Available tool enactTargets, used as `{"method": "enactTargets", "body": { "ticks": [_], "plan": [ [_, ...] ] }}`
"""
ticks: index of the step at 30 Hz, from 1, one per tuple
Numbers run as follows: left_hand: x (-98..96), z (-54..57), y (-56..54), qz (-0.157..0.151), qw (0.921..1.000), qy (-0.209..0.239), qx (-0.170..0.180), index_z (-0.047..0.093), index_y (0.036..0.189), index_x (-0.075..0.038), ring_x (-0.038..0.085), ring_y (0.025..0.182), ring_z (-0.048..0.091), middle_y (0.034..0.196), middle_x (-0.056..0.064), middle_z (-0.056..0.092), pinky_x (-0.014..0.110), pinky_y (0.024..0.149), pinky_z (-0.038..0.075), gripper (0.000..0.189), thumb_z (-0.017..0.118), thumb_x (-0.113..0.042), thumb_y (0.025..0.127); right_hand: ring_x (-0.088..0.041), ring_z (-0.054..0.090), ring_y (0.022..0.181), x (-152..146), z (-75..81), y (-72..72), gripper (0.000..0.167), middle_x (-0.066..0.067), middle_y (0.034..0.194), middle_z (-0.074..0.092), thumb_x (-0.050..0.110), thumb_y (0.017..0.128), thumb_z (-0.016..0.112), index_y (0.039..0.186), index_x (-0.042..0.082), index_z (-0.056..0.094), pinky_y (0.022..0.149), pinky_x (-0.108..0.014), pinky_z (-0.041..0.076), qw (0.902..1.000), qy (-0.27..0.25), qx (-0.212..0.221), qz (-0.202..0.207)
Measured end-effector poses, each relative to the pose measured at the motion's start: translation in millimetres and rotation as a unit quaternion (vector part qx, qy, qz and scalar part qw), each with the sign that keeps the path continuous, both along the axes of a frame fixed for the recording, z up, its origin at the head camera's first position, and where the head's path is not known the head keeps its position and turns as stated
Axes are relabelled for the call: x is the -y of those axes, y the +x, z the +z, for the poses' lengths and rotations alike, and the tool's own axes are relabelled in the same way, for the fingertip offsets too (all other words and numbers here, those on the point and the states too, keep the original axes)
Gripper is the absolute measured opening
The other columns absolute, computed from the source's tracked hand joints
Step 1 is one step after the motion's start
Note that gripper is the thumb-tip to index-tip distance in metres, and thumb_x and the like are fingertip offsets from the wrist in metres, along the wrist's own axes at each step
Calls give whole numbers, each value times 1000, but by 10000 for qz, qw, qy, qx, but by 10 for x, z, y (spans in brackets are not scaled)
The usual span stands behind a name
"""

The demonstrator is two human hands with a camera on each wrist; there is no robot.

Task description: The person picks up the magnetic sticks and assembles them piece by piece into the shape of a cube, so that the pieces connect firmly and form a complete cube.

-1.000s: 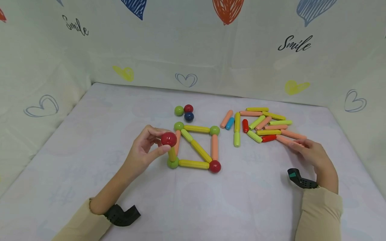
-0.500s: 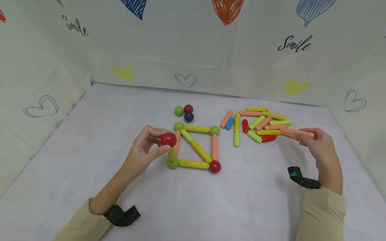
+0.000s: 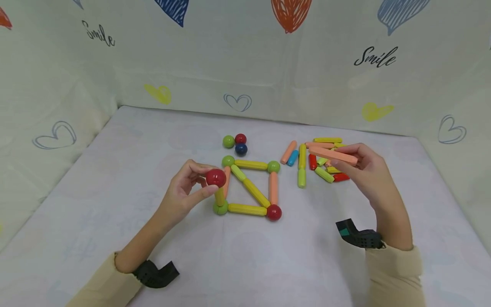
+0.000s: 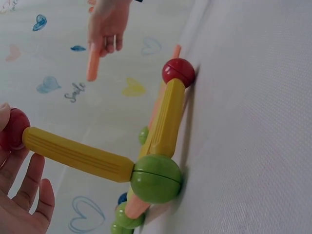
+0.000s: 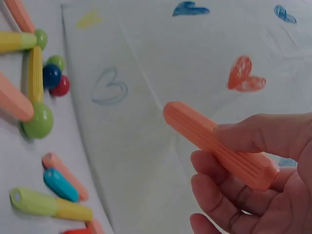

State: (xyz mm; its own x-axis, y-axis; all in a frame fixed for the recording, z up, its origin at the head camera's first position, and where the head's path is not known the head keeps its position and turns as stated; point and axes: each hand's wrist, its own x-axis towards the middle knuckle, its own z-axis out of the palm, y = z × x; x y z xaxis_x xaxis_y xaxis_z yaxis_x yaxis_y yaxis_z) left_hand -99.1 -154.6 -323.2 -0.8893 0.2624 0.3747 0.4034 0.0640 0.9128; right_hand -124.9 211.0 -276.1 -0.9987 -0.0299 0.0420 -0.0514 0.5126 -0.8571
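My left hand pinches a red ball between thumb and fingers. This ball caps a yellow rod that stands up from a green corner ball, as the left wrist view shows. The corner belongs to a flat four-sided frame of yellow rods and salmon rods, with a diagonal rod across it. Over the pile at the right, my right hand pinches a ridged salmon rod, held in the air clear of the other rods.
Loose rods in several colours lie at the right, partly hidden by my right hand. Behind the frame sit a green ball, a red ball and a dark blue ball. A printed cloth forms the back wall.
My right hand has lifted a salmon rod off the pile's right end and carried it up and left. My left hand keeps its hold on the red ball.
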Motion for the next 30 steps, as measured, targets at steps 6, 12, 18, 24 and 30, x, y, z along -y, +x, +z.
{"method": "enactTargets", "body": {
  "ticks": [6, 12, 18, 24, 30],
  "plan": [
    [0, 11, 2, 14, 10000, -79, -7, 46, 102, 6, 11, 95, 55, 109, -9, 62, 20, 76, 45, 26, 64, 3, 83, -8, 55, 85, 417, 81, 114, 28, 9, 110, 57, 19, 89, 62, 113, 8, 55, 67, -19, 43, 9959, -439, -82, 780],
    [3, 8, -4, 13, 10000, -95, -16, 46, 101, 6, 11, 95, 56, 109, -10, 62, 20, 76, 45, 25, 63, 4, 83, -17, 52, 96, 810, 13, 181, 28, -6, 103, 59, 16, 88, 64, 112, 5, 57, 82, -27, 48, 9893, -340, -173, 1411],
    [6, 1, -11, 13, 9999, -112, -7, 48, 101, 6, 10, 93, 56, 107, -11, 63, 21, 75, 45, 23, 63, 2, 84, -18, 54, 101, 1097, -114, 245, 26, -5, 105, 62, 14, 87, 65, 112, 8, 59, 93, -44, 45, 9816, -491, -177, 1834],
    [4, 7, -7, -20, 9996, -150, 250, 49, 105, 4, 12, 92, 56, 103, -9, 63, 21, 77, 45, 24, 61, -1, 86, -17, 54, 98, 1190, -145, 291, 26, -3, 102, 62, 13, 87, 65, 112, 9, 59, 88, -41, 46, 9805, -589, -254, 1857],
    [0, 22, 4, 110, 9978, -353, 557, 51, 121, -2, 14, 96, 55, 106, -7, 62, 22, 79, 47, 33, 57, -5, 89, -17, 53, 91, 1221, -144, 309, 26, -3, 98, 62, 12, 87, 65, 112, 9, 59, 79, -33, 49, 9807, -509, -406, 1841]
  ]
}}
